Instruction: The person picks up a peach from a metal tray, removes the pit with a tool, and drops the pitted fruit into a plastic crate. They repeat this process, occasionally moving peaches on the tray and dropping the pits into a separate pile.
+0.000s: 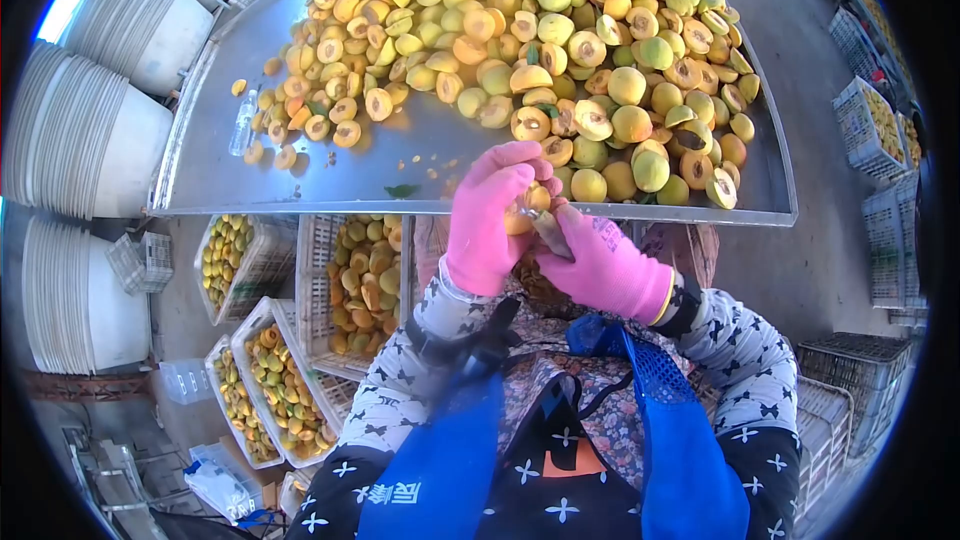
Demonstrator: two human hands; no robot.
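My left hand (487,220), in a pink glove, is closed around a yellow peach (520,220) just in front of the metal table's near edge. My right hand (612,268), gloved in pink too, grips a small hand tool (550,232) with a pale handle and a metal tip. The tip meets the peach between the two hands; the fingers partly hide the contact. Beyond the hands, a large heap of yellow peaches (628,86), many cut in half with brown pit hollows showing, covers much of the table.
The metal table (230,185) has a raised rim. On its left side lies a clear plastic bottle (243,125); a green leaf (402,191) is near the front. Crates of peaches (285,380) stand below left. Stacked white tubs (110,295) line the left, more crates (868,130) the right.
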